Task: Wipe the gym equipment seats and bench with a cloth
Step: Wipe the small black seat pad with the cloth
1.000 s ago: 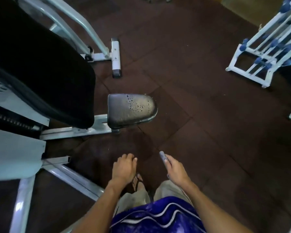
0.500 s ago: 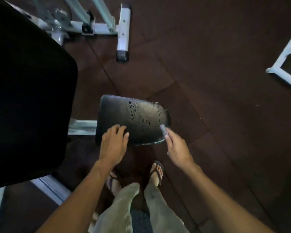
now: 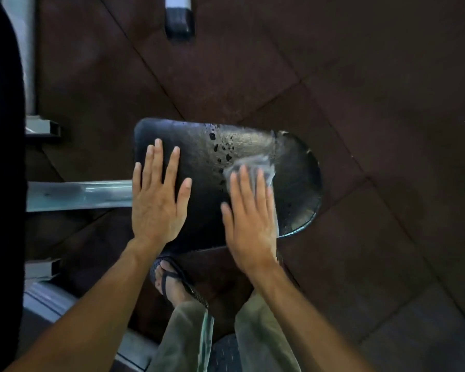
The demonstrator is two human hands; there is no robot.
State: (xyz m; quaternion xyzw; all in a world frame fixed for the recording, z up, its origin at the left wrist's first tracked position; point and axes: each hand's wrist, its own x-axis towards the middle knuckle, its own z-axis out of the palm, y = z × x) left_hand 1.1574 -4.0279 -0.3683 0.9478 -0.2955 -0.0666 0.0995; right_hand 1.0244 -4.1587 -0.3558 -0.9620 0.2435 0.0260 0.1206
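Seat now under both hands, left hand flat — right hand flat, pressing cloth.

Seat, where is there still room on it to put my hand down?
On the seat, bare room lies between the left hand and the right hand, and at the rounded end right of the cloth. The near edge is crowded by both hands. Droplets dot the middle.

A gym: dark rubber floor tiles lie all around a black padded machine seat mounted on a pale steel frame
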